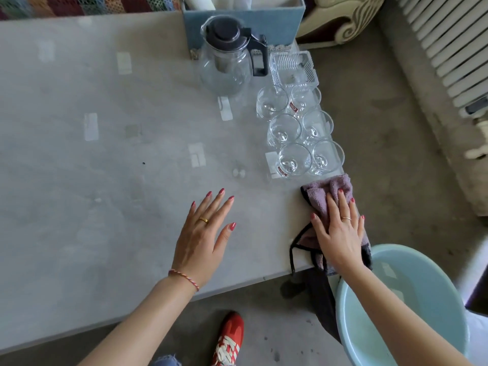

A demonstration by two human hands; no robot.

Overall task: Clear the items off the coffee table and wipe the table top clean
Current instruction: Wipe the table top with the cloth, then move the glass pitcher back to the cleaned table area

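glasses [295, 128] before jug [227, 56], apparently near table [105, 128] edge

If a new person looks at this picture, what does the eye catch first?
First, the two hands near the table's front edge: the right hand presses a purple cloth at the corner, the left hand lies flat beside it. Next, six empty glasses in pairs along the right edge, behind them a glass teapot.

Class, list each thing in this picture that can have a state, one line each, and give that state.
Left hand: open, flat on table.
Right hand: open, pressing cloth.
Cloth: crumpled, draped over table's corner.
Glass jug: lid on, looks empty.
Six glasses: upright, empty.
Clear tray: upright.
Basin: off the table, contents unclear.
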